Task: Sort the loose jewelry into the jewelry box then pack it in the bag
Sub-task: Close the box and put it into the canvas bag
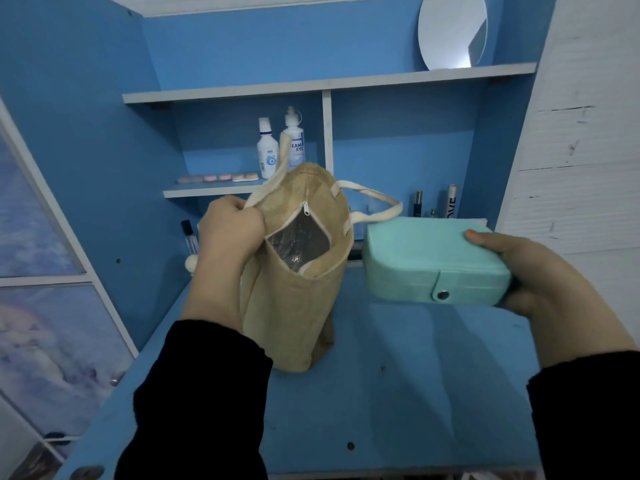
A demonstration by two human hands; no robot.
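On the blue desk (398, 393) a tan bag (294, 317) stands upright, left of middle, its mouth pulled open so the silver lining shows inside. A white zipper (305, 207) runs down from the far rim to the opening. The left hand (230, 233) grips the bag at the left edge of the mouth, fingers curled tight round the rim and the base of one cream handle (282, 157), which rises behind the hand. The second handle (374, 199) loops out to the right and droops toward the far left corner of the box (426, 254); whether the two touch cannot be told.

The right hand (540, 271) holds the mint box by its right end, just beside the bag and level with its mouth. The thumb (485, 239) lies flat on the lid; the other fingers wrap beneath and are hidden, so their spread cannot be told. The lid is down and a tab with a metal snap (442, 294) is fastened over the front.

Both arms wear black sleeves (207, 393). Behind the bag, a small shelf (207, 192) carries two white bottles (267, 150) and a row of pink round pots (218, 177). Dark tubes (450, 202) stand at the back of the desk beyond the box. A round mirror (450, 29) leans on the top shelf.
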